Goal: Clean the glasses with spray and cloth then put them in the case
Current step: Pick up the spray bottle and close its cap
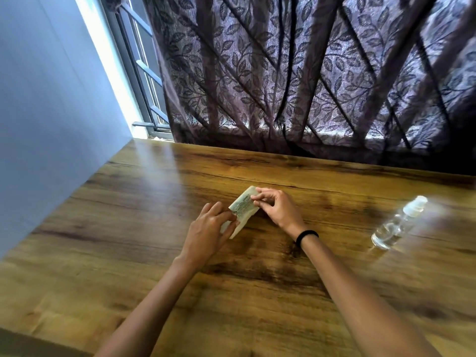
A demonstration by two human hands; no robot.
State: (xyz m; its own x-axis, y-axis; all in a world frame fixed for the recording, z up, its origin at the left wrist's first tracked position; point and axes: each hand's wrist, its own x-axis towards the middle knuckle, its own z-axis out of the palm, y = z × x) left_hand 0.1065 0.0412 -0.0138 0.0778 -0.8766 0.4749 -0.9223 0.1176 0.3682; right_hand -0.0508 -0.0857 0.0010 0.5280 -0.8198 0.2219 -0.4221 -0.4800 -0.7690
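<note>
A pale cream glasses case (243, 211) with printed text lies slantwise on the wooden table (128, 228), near its middle. My left hand (208, 233) rests on the case's near end, fingers pinching its edge. My right hand (277, 207), a black band on its wrist, grips the far end with the fingertips. A clear spray bottle (396, 222) with a white pump top stands at the right, apart from both hands. No glasses and no cloth are in sight; whether they are inside the case cannot be told.
A dark leaf-patterned curtain (309, 73) hangs along the table's far edge. A pale wall (46, 112) runs along the left side, with a barred window (144, 68) in the corner. Bare tabletop lies left of my hands.
</note>
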